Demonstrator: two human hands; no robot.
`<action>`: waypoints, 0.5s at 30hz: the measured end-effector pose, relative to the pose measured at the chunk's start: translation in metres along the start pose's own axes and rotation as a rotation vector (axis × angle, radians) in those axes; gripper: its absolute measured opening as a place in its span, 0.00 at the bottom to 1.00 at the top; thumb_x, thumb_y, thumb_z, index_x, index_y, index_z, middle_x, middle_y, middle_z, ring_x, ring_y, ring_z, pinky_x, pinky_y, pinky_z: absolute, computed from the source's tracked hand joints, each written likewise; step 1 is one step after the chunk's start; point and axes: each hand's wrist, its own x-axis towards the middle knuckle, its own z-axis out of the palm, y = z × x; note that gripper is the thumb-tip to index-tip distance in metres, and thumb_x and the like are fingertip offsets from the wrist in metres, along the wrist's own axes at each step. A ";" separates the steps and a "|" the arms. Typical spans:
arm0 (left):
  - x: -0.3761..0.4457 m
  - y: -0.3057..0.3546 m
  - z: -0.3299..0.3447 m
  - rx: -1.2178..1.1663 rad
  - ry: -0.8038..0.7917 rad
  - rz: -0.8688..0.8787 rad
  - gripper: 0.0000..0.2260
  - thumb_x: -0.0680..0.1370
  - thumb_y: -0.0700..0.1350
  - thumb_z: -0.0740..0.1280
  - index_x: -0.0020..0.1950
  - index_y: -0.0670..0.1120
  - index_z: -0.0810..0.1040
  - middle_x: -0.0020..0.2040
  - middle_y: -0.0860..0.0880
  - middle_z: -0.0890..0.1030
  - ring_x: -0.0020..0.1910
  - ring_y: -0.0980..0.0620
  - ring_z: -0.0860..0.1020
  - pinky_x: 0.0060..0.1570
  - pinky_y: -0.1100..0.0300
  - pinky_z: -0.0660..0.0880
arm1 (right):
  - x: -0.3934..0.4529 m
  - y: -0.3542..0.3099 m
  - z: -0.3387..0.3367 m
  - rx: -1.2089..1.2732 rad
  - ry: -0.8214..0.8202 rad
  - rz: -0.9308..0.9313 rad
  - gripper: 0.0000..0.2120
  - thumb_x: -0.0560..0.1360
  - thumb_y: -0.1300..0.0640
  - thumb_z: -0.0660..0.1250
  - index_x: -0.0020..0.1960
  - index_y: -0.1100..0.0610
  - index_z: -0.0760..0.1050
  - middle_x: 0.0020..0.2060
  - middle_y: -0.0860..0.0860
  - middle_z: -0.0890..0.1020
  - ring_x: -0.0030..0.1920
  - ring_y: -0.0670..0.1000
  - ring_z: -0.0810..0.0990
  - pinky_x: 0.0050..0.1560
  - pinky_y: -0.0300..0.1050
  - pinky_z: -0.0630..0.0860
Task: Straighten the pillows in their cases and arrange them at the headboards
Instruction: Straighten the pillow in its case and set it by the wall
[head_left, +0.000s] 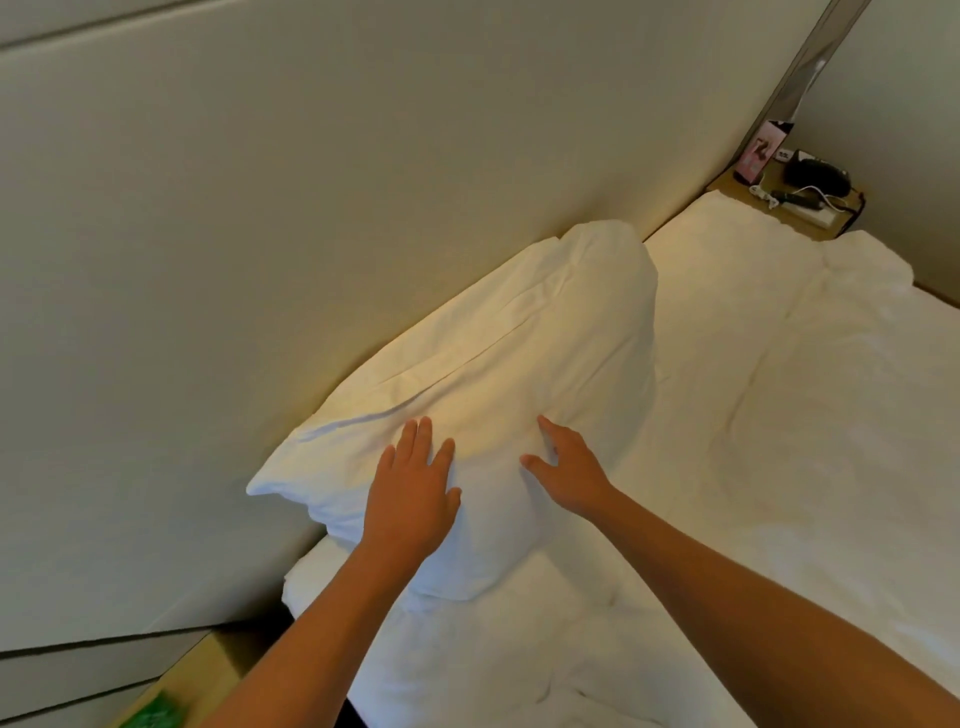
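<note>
Head view: the left hand and right hand are laid flat, fingers spread, on the near end of the white pillow, which is propped lengthwise along the headboard, open bed being left rightward.

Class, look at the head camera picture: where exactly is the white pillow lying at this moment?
The pillow sits mid-frame on the bed, leaning against the headboard on its left, with the left hand and right hand on its near end.
</note>
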 end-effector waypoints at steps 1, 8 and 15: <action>0.001 -0.003 0.000 -0.012 0.003 0.008 0.29 0.84 0.59 0.56 0.83 0.52 0.56 0.84 0.44 0.47 0.83 0.43 0.46 0.80 0.48 0.50 | 0.001 -0.003 0.000 -0.007 -0.004 0.011 0.37 0.81 0.40 0.65 0.84 0.48 0.55 0.82 0.54 0.60 0.81 0.56 0.61 0.80 0.56 0.62; 0.000 -0.006 0.000 -0.060 -0.006 0.052 0.28 0.84 0.58 0.56 0.83 0.50 0.57 0.84 0.43 0.50 0.83 0.43 0.48 0.81 0.48 0.52 | -0.019 -0.004 -0.008 -0.068 -0.020 0.032 0.31 0.84 0.42 0.62 0.83 0.49 0.59 0.81 0.52 0.66 0.78 0.55 0.67 0.77 0.52 0.64; -0.008 0.029 0.008 -0.059 -0.114 0.142 0.27 0.84 0.60 0.55 0.82 0.50 0.59 0.84 0.43 0.50 0.83 0.41 0.48 0.80 0.43 0.50 | -0.093 0.039 -0.019 -0.072 0.054 0.154 0.21 0.82 0.44 0.66 0.72 0.50 0.72 0.63 0.53 0.81 0.61 0.53 0.80 0.59 0.46 0.75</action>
